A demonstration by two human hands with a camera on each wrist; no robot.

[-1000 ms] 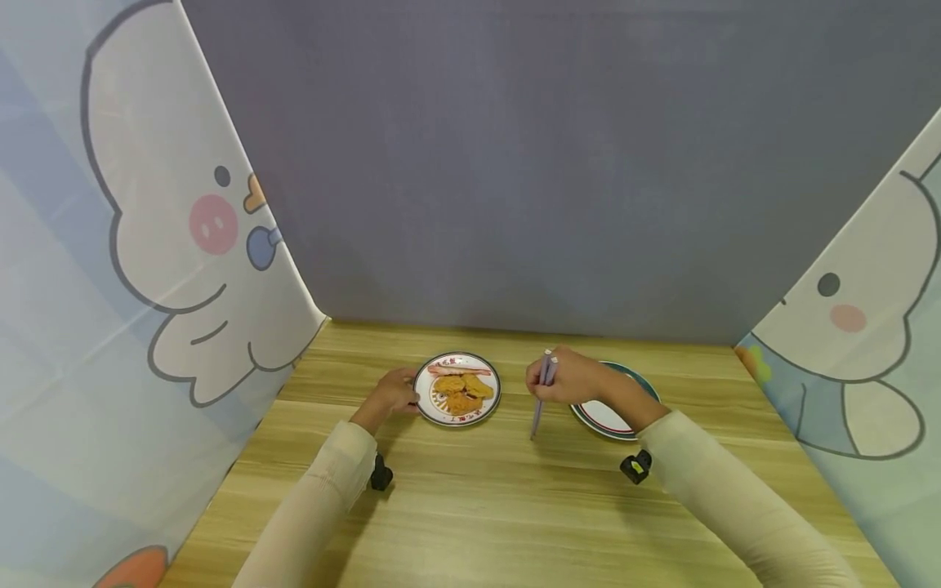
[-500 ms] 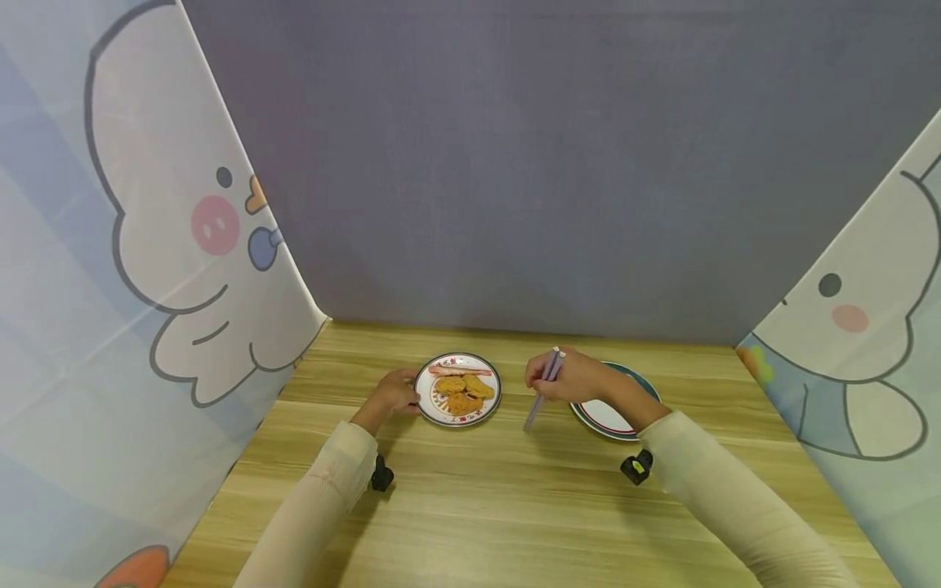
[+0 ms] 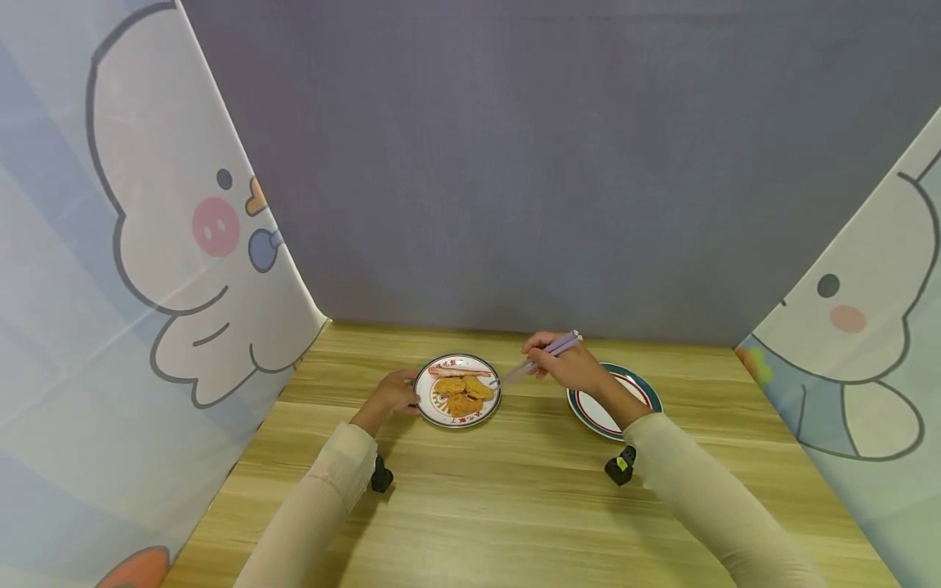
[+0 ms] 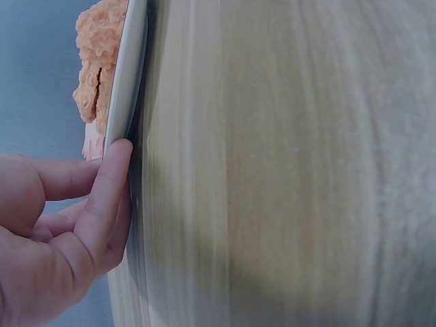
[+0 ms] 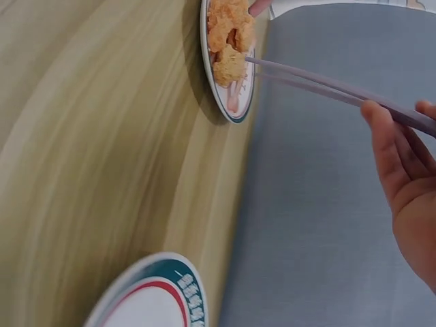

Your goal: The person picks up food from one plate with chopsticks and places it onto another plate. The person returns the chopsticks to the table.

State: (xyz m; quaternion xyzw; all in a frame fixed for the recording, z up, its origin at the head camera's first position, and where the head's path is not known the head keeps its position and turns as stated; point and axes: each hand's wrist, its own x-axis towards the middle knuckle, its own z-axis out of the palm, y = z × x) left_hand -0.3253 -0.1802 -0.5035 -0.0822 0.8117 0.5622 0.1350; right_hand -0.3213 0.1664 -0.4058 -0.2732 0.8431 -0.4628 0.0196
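My left hand pinches the left rim of a small white plate, thumb above and fingers under the edge in the left wrist view. On this plate lie several golden fried chicken pieces and a pink strip of food. My right hand holds a pair of pale purple chopsticks slanting down to the left. Their tips are at the right-hand chicken piece, slightly spread in the right wrist view. To the right, partly beneath the right forearm, a second plate with a green rim holds no visible food.
Both plates are on a wood-grain table. A grey panel stands along the back edge, and cartoon-printed sheets close off the two sides. Each wrist carries a small black camera.
The chopsticks have swung from pointing down at the table between the plates to reaching left over the food plate. My right hand turned and shifted slightly; my left hand stayed still.
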